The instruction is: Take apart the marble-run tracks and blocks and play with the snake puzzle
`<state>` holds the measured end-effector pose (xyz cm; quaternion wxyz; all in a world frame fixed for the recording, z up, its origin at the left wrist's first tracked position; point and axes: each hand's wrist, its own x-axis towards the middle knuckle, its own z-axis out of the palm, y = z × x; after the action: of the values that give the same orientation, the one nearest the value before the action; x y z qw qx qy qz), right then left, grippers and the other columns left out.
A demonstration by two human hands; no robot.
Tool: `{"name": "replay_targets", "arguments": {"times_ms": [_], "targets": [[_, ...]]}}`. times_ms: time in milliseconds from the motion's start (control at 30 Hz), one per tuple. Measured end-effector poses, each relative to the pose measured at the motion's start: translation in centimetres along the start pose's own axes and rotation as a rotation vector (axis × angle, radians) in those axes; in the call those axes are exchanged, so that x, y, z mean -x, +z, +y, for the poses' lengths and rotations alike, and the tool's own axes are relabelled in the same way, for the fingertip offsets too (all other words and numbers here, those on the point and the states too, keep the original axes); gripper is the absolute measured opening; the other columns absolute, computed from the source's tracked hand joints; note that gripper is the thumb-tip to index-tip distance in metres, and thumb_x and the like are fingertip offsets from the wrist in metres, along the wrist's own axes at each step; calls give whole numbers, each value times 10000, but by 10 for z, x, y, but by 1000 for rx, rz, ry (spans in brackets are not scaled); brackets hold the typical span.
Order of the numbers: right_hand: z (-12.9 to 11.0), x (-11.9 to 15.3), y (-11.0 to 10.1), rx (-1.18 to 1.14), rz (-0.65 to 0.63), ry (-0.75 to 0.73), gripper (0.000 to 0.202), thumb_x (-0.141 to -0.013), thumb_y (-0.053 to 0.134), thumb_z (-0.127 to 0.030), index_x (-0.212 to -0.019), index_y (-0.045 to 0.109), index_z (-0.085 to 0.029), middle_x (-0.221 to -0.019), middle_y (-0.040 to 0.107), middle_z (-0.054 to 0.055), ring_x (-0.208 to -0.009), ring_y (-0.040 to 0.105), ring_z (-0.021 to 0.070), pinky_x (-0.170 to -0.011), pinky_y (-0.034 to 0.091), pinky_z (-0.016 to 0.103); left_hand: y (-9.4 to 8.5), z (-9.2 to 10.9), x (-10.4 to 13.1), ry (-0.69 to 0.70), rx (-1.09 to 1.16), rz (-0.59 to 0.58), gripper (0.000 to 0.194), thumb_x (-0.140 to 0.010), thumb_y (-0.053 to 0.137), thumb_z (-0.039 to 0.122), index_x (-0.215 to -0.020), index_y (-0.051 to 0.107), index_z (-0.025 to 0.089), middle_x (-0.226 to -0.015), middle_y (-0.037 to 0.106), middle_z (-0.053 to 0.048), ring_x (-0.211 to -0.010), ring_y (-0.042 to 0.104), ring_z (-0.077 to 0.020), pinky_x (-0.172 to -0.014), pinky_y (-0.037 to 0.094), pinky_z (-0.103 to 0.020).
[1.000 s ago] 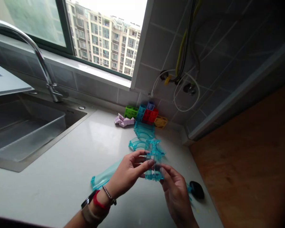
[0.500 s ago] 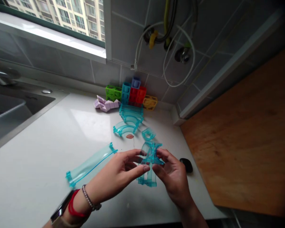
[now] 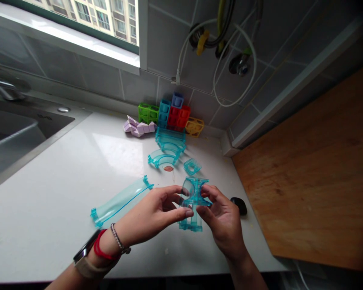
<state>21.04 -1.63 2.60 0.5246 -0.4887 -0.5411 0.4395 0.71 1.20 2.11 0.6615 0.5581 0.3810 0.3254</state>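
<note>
Between my hands is a clear turquoise plastic track piece (image 3: 196, 196), with curved cut-outs at its sides and a narrower part below. My left hand (image 3: 160, 209) grips its left side, thumb in front and fingers behind. On the right edge, my right hand (image 3: 222, 213) pinches it between thumb and fingers. A long turquoise trough piece (image 3: 122, 202) lies on the white counter left of my left hand. Beyond my hands rest a small square turquoise piece (image 3: 192, 166) and several curved turquoise track pieces (image 3: 165, 157).
Against the tiled wall stand coloured cube blocks (image 3: 178, 117) and a lilac folded toy (image 3: 138, 127). A black rounded object (image 3: 238, 206) sits right of my right hand, near a wooden board (image 3: 308, 173). The sink (image 3: 56, 121) is at the left; a white cable (image 3: 216, 88) hangs above.
The camera view has shifted slightly, so the scene sits a little further right and higher. Both hands keep their hold on the turquoise track piece, with hardly any movement.
</note>
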Motion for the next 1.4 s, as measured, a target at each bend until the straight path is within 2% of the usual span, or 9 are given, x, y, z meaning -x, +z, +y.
{"name": "replay_targets", "arguments": {"times_ms": [267, 333, 433, 567, 733, 1033, 1200, 1400], "targets": [[4, 0, -2, -23, -44, -32, 365, -855, 861, -308, -1204, 767, -357, -1096, 689, 25, -910, 633, 165, -779, 583, 258, -1, 4, 1, -18, 37, -75, 437, -917, 754, 433, -1255, 638, 182, -1071, 761, -85, -913, 735, -231, -787, 604, -328], [4, -1, -4, -27, -42, -38, 363, -860, 857, -311, -1207, 764, -363, -1096, 696, 25, -918, 638, 169, -792, 589, 267, 0, 1, 1, 33, 59, -28, 511, -903, 775, 436, -1336, 599, 227, -1185, 739, -92, -958, 743, -233, -822, 617, -346], [4, -1, -7, -8, -25, -39, 357, -860, 856, -319, -1203, 765, -355, -1096, 703, 31, -928, 646, 179, -800, 592, 277, -1, -1, 2, 185, 18, 87, 639, -842, 854, 383, -1408, 565, 312, -1341, 683, -79, -1048, 735, -226, -918, 612, -361], [4, -1, -9, 11, -6, -39, 352, -853, 860, -326, -1192, 766, -340, -1101, 697, 36, -919, 650, 179, -781, 586, 269, -3, 0, 3, 356, -19, 142, 688, -811, 895, 305, -1420, 580, 362, -1318, 704, -47, -1080, 730, -214, -948, 599, -342], [7, 1, -7, 37, -66, -57, 339, -869, 842, -334, -1195, 750, -343, -1065, 658, 28, -930, 624, 179, -784, 570, 272, -3, 0, 5, 474, -90, 199, 768, -754, 938, 279, -1435, 592, 360, -1372, 693, -53, -1129, 709, -228, -955, 602, -338], [10, 2, -5, 105, -137, -55, 342, -902, 805, -348, -1232, 717, -345, -1092, 638, 38, -971, 616, 205, -839, 554, 333, -4, 1, 6, 550, -260, 302, 571, -793, 901, 274, -1313, 665, 287, -1271, 743, -35, -1015, 722, -174, -892, 611, -284], [11, 2, -5, 135, -156, -71, 343, -908, 797, -347, -1239, 710, -358, -1095, 648, 36, -972, 614, 213, -848, 550, 350, -4, 0, 7, 613, -330, 320, 577, -787, 892, 233, -1302, 632, 268, -1228, 751, -29, -1068, 719, -183, -895, 610, -281], [11, 3, -4, 140, -180, -79, 349, -917, 789, -340, -1256, 705, -360, -1098, 655, 31, -981, 620, 202, -856, 543, 331, -3, 0, 7, 660, -395, 360, 609, -756, 895, 214, -1293, 612, 261, -1185, 758, -21, -1032, 724, -179, -870, 608, -276]]}}
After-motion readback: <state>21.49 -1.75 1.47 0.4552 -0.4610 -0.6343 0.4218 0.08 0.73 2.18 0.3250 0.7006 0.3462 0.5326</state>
